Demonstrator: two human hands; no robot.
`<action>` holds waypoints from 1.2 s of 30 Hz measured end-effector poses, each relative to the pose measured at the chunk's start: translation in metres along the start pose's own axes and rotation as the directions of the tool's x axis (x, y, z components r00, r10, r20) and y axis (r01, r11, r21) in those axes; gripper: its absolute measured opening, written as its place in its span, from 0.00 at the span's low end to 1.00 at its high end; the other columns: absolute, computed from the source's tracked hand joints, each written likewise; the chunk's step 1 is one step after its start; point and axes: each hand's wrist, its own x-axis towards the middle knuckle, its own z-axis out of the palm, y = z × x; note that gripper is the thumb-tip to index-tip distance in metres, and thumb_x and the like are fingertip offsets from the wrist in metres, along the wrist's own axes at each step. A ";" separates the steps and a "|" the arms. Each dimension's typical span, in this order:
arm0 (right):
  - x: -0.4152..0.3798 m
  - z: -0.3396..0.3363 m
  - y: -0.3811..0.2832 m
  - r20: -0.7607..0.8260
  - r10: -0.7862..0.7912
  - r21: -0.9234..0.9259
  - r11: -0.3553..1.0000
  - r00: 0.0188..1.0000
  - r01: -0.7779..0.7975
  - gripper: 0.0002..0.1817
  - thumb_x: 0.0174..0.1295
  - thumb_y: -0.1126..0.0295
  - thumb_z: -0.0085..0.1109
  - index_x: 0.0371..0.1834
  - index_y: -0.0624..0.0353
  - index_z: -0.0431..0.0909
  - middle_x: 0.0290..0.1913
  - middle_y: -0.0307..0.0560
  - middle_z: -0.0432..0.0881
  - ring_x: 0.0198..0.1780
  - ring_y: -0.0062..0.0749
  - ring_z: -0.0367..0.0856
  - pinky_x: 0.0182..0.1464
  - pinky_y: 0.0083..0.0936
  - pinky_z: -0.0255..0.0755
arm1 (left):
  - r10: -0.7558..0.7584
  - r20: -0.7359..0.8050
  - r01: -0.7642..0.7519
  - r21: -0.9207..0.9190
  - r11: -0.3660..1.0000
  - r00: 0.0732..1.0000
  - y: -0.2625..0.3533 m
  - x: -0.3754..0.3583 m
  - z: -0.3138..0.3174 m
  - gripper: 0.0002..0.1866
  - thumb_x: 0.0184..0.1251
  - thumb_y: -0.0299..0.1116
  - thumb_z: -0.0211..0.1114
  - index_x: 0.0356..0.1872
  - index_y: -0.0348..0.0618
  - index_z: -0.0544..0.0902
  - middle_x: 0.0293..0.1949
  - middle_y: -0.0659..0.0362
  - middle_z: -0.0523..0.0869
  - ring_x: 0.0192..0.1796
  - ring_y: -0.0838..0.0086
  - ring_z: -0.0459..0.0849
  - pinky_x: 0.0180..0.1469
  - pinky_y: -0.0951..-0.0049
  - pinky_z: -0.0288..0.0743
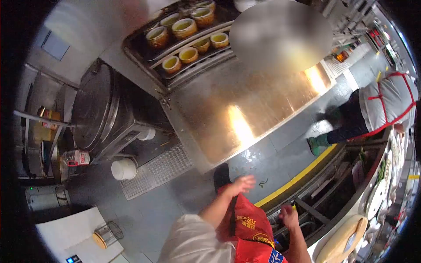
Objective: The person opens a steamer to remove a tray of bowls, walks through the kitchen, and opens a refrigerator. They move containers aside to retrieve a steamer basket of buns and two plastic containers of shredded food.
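My left hand (242, 184) is open and empty, its fingers stretched out over the grey floor beside my red apron (253, 221). It is nearest to the lower edge of a large, shiny metal panel (210, 120). To the right of the apron is my right hand (288, 215), in front of an open-topped counter with dark compartments (326, 189). Its fingers look bent and slightly blurred, and I cannot make out anything in them. Beyond the panel, an open cabinet (164, 90) holds several brown cups (184, 29) of yellow-green contents on racks.
A co-worker (386, 103) in a white top with red straps bends at the right. At left stand a large round dark vessel (94, 107) and a white bucket (124, 169). A round wooden board (342, 241) rests on the right counter. A blurred patch hides the top centre.
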 end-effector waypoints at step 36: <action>0.281 0.172 -0.643 0.142 -0.313 0.731 0.673 0.939 0.113 0.14 0.62 0.67 0.52 0.33 0.72 0.72 0.19 0.53 0.73 0.16 0.41 0.76 0.23 0.43 0.81 | 0.640 -0.724 -0.776 0.238 0.584 0.259 0.407 -0.245 -0.095 0.17 0.61 0.35 0.57 0.50 0.42 0.70 0.45 0.55 0.79 0.44 0.71 0.78 0.44 0.70 0.72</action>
